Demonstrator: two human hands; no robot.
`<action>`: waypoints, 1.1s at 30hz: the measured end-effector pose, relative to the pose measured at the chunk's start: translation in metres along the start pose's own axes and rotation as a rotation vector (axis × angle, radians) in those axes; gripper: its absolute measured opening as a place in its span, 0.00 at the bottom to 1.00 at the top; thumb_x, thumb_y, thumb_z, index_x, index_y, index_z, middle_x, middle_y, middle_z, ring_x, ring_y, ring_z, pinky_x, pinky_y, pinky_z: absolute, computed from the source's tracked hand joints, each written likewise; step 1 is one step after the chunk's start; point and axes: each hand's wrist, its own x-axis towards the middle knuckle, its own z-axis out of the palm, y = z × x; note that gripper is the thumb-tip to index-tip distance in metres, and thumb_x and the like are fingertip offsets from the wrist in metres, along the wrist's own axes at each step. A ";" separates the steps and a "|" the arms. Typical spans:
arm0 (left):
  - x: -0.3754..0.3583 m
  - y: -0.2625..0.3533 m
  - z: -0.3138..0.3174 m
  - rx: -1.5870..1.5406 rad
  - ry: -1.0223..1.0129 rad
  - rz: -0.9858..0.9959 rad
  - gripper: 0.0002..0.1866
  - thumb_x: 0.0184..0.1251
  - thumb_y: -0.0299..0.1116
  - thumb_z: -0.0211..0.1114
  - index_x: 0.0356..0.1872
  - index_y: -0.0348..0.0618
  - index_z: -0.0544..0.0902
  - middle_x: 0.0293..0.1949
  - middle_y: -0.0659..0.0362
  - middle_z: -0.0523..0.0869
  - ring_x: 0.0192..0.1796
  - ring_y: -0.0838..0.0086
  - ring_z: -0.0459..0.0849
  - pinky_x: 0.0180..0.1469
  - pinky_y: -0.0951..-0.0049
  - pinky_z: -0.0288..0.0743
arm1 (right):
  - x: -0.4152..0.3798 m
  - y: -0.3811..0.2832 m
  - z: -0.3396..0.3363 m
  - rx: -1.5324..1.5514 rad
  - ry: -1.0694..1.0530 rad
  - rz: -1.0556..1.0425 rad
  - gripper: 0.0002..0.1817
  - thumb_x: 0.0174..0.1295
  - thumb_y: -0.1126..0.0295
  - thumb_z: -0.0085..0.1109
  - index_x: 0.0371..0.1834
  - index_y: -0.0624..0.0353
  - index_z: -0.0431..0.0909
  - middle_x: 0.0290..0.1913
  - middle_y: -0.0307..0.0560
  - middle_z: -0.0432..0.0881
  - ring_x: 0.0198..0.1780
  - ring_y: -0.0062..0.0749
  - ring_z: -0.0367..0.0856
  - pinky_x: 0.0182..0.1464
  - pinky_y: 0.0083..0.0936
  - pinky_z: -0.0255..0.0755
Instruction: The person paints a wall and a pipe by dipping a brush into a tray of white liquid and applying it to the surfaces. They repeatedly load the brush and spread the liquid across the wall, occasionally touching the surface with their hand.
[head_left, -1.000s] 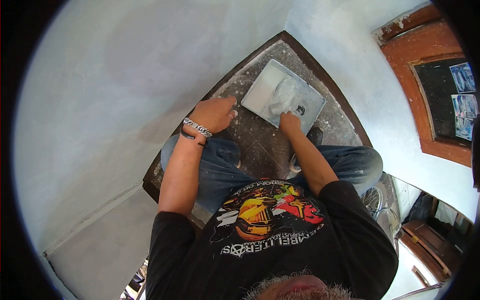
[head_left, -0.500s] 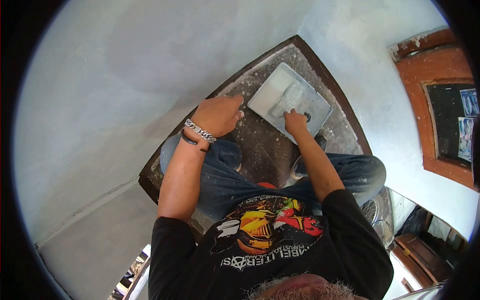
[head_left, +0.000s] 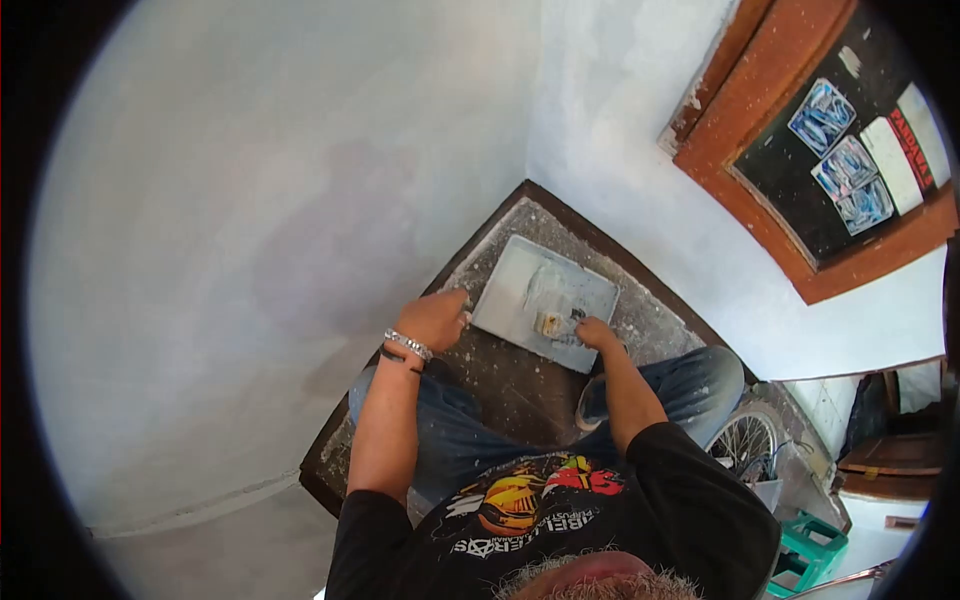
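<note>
A pale rectangular paint tray (head_left: pixel 490 318) lies on the speckled dark floor in front of my crossed legs, whitish paint spread inside it. My right hand (head_left: pixel 597 334) reaches over the tray's near right part, its fingers closed on a paintbrush (head_left: pixel 549 323). The brush's tan, paint-smeared head rests low over the tray bottom. My left hand (head_left: pixel 432 319), with a chain bracelet at the wrist, hovers at the tray's left corner. Its fingers are loosely bent and apart, with nothing visible in them.
A pale wall (head_left: pixel 200 250) rises close on the left and another meets it at the corner. An orange-brown wooden frame (head_left: pixel 700 150) is at upper right. A bicycle wheel (head_left: pixel 745 440) and a green plastic stool (head_left: pixel 812 550) stand behind at lower right.
The view has swung, so the tray and both hands appear lower and the wooden frame shows more. The brush has shifted in the tray, and its tan head now shows.
</note>
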 end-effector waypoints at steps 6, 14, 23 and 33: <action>0.001 -0.001 0.007 0.005 -0.065 0.003 0.18 0.67 0.40 0.59 0.54 0.43 0.76 0.39 0.46 0.85 0.46 0.48 0.82 0.45 0.50 0.74 | -0.049 -0.014 0.005 0.385 0.272 0.179 0.19 0.55 0.56 0.55 0.33 0.62 0.86 0.28 0.55 0.85 0.32 0.46 0.85 0.39 0.38 0.75; -0.003 -0.013 0.010 0.021 -0.063 -0.048 0.20 0.66 0.41 0.61 0.54 0.42 0.76 0.41 0.43 0.85 0.47 0.46 0.82 0.47 0.48 0.74 | -0.003 -0.178 -0.189 -0.111 0.775 -0.178 0.20 0.61 0.55 0.55 0.41 0.62 0.81 0.42 0.65 0.83 0.46 0.62 0.81 0.49 0.50 0.74; 0.006 -0.022 0.009 0.015 -0.056 -0.067 0.19 0.65 0.42 0.60 0.52 0.43 0.77 0.42 0.44 0.85 0.47 0.47 0.83 0.48 0.49 0.75 | -0.006 -0.389 -0.356 -0.262 0.978 -0.181 0.17 0.63 0.59 0.53 0.45 0.58 0.83 0.46 0.60 0.84 0.50 0.56 0.83 0.51 0.46 0.76; 0.007 -0.014 0.008 0.022 -0.071 -0.041 0.15 0.65 0.40 0.61 0.46 0.41 0.77 0.39 0.45 0.86 0.46 0.49 0.84 0.47 0.48 0.75 | -0.049 -0.373 -0.373 -0.299 0.986 -0.203 0.18 0.62 0.58 0.53 0.46 0.58 0.83 0.47 0.60 0.84 0.51 0.55 0.82 0.53 0.47 0.76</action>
